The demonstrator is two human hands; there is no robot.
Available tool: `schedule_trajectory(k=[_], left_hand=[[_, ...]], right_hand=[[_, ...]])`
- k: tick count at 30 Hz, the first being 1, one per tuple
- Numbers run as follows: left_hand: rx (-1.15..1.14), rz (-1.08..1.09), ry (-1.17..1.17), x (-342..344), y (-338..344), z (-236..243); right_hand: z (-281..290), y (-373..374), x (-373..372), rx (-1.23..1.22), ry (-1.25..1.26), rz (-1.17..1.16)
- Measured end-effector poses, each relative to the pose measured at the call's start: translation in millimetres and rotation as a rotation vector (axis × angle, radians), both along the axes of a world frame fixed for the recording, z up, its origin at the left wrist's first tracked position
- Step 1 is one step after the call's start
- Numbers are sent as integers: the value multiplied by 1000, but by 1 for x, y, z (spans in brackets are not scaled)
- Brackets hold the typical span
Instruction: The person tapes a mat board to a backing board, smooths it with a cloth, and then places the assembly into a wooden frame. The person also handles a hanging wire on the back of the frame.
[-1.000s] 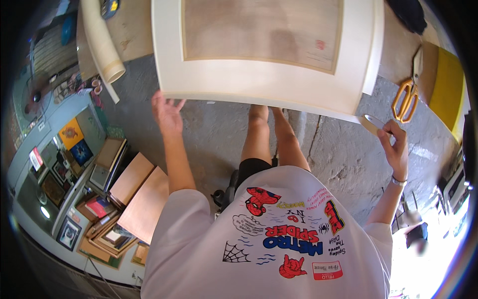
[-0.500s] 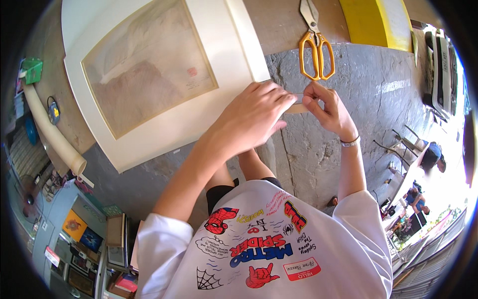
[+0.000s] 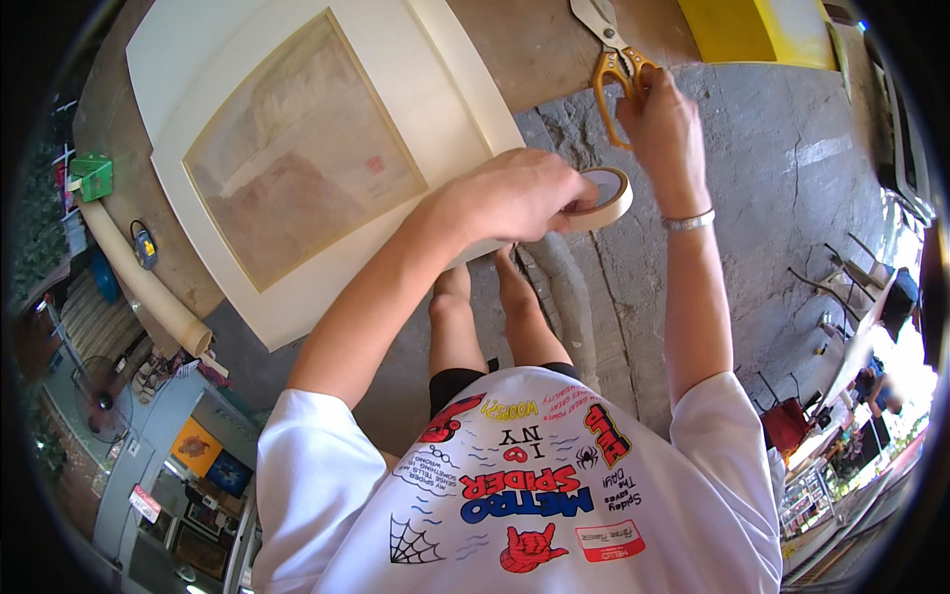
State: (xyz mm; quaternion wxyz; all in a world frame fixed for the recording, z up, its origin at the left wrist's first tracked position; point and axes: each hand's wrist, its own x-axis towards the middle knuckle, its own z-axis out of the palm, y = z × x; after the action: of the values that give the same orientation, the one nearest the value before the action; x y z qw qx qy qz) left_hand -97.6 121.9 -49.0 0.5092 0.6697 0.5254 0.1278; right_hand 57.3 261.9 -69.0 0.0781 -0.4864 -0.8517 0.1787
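My left hand (image 3: 515,193) is closed on a roll of pale tape (image 3: 616,208) at the bottom right corner of a white mat board (image 3: 198,69) framing a faded picture (image 3: 297,148) with a small red seal. My right hand (image 3: 663,129) is closed on the orange handles of large scissors (image 3: 609,32), whose blades point away from me along the worktop's edge. The tape's free end is hidden behind my left hand and the board's edge.
A brown worktop (image 3: 529,49) bears a yellow block (image 3: 757,30), a long cream roll (image 3: 148,277), a green object (image 3: 92,178) and a blue-black tool (image 3: 143,243). Below is grey concrete (image 3: 772,158). Framed pictures and a fan line the left; a person sits at far right.
My left hand has crossed from the board's left corner to take the tape roll. My right hand has let go of the tape, moved up and taken hold of the scissors.
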Motion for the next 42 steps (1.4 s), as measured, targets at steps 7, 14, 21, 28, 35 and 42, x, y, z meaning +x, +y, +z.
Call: schedule_trajectory(k=[7, 14, 21, 28, 35, 42], left_hand=[[-150, -47, -149, -16, 15, -10], [-197, -74, -228, -15, 24, -15], [-199, -43, -328, -16, 21, -24], [-151, -17, -390, -19, 16, -27], [-130, -13, -381, -19, 14, -25], [-137, -1, -413, -19, 13, -26]], right_hand=[[32, -9, 88, -332, 533, -181], [59, -186, 189, -983, 621, -409], [17, -234, 166, -1106, 238, -111], [2, -233, 147, -1071, 317, -167], [3, -225, 140, -1095, 313, -189], [3, -227, 137, -1053, 283, -226]])
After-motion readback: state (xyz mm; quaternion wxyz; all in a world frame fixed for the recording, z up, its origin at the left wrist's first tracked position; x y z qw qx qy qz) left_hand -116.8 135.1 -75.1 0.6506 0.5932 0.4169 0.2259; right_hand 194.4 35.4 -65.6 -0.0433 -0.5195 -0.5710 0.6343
